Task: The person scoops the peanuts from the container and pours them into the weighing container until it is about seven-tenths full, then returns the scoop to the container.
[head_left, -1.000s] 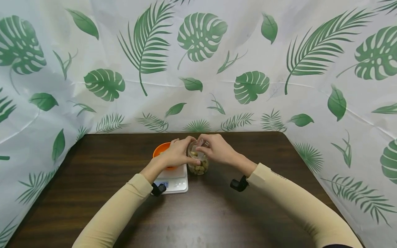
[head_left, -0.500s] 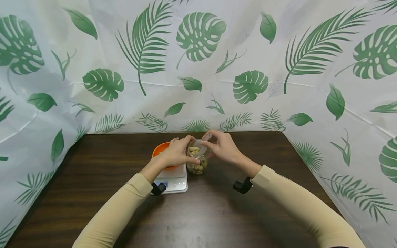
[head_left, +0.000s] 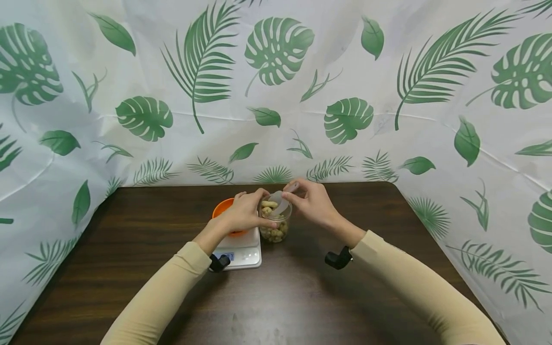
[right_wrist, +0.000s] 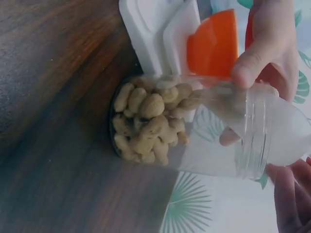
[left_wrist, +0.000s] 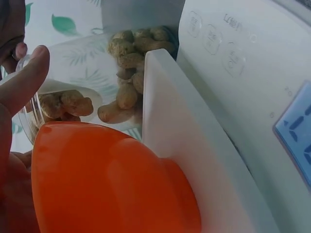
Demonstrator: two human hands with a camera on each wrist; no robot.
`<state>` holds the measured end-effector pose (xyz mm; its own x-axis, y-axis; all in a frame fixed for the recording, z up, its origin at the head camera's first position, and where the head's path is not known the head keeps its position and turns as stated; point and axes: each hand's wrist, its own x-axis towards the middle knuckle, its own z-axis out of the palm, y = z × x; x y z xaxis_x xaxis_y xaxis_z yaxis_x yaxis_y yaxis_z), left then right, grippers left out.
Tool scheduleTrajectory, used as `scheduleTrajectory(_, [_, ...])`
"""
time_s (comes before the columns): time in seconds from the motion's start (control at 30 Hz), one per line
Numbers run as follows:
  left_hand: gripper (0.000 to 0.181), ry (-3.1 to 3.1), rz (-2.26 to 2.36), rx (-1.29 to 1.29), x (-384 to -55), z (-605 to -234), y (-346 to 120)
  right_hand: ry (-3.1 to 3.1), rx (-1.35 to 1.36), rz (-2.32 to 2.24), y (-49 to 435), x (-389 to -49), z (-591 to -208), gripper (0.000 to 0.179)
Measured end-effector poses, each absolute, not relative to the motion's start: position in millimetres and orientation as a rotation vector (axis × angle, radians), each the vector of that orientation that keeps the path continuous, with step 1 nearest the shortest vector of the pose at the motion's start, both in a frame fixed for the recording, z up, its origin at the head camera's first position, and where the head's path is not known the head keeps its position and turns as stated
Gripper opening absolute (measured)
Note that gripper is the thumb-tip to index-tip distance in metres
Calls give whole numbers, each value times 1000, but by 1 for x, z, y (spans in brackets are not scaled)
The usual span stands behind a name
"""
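Observation:
A clear jar (head_left: 276, 235) stands upright on the table, its lower part filled with unshelled peanuts (right_wrist: 150, 121). My left hand (head_left: 243, 213) grips the jar near its mouth, thumb on the near side and fingers round the far side. Pinched in my right hand (head_left: 314, 202) is the handle of a translucent white scoop (head_left: 282, 206), tilted in the jar's mouth. Several peanuts (left_wrist: 63, 104) lie in the scoop, above the rest. Just left of the jar, an orange bowl (head_left: 221, 209) sits on a white kitchen scale (head_left: 247, 258), partly hidden by my left hand.
The brown wooden table (head_left: 276, 297) ends at a back edge just beyond the jar. A white curtain (head_left: 276, 139) with green leaves hangs behind it and along both sides. The scale's display (left_wrist: 299, 131) is lit, partly covered by the left wrist camera in the head view.
My right hand has shifted slightly right, and the scoop has risen and tilted in the jar's mouth, bringing peanuts up near the rim. The left hand keeps its grip on the jar.

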<state>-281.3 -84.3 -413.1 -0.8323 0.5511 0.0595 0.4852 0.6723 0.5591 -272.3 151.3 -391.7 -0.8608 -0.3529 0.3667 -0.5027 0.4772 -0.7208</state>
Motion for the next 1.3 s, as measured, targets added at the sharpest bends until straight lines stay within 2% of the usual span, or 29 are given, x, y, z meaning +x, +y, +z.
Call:
scheduleTrajectory(0.2, [80,2757,881,853,-282,-412,-84,-2550,718,1260,156,-271,-396,16])
scheduleTrajectory(1.07, [82,2786,853,819,-282,-412,-82,-2362,582,1671,172,-271,-412,18])
scheduleTrajectory(1.3, [83,2785,860,818,-283,-413,-82,-2337,584,1709,165,-252,-393,17])
